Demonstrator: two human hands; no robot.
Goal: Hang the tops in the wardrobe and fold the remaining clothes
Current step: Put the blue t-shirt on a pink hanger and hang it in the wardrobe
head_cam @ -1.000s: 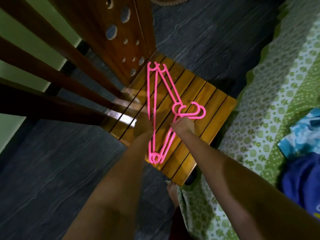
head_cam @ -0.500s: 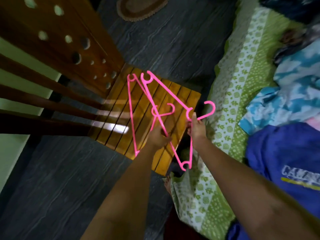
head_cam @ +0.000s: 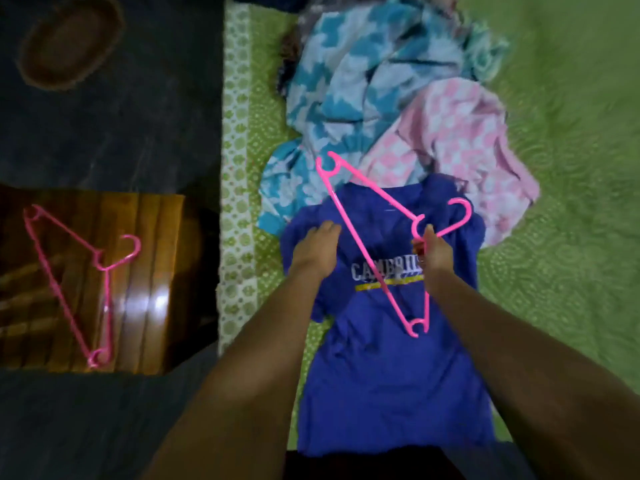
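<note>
A blue T-shirt [head_cam: 388, 375] with white lettering lies flat on the green bedspread [head_cam: 571, 271]. My right hand [head_cam: 434, 252] grips a pink hanger [head_cam: 360, 216] by its neck, just above the shirt. My left hand [head_cam: 317, 249] rests palm down on the shirt's upper left part, fingers together; whether it pinches the cloth I cannot tell. A second pink hanger [head_cam: 69, 282] lies on the wooden slatted stool [head_cam: 149, 289] at the left. Beyond the shirt lie a crumpled blue-and-white garment [head_cam: 346, 81] and a pink-and-white checked garment [head_cam: 460, 140].
The stool stands on the dark floor [head_cam: 104, 133] beside the bed's patterned border [head_cam: 239, 168]. A brown oval mat [head_cam: 69, 39] lies at the far left on the floor. Open green bedspread stretches to the right of the clothes.
I have turned from the stool to the bed. My left hand let go of its hanger, which now lies on the stool, and moved onto the blue shirt. My right hand carried the other hanger over the shirt.
</note>
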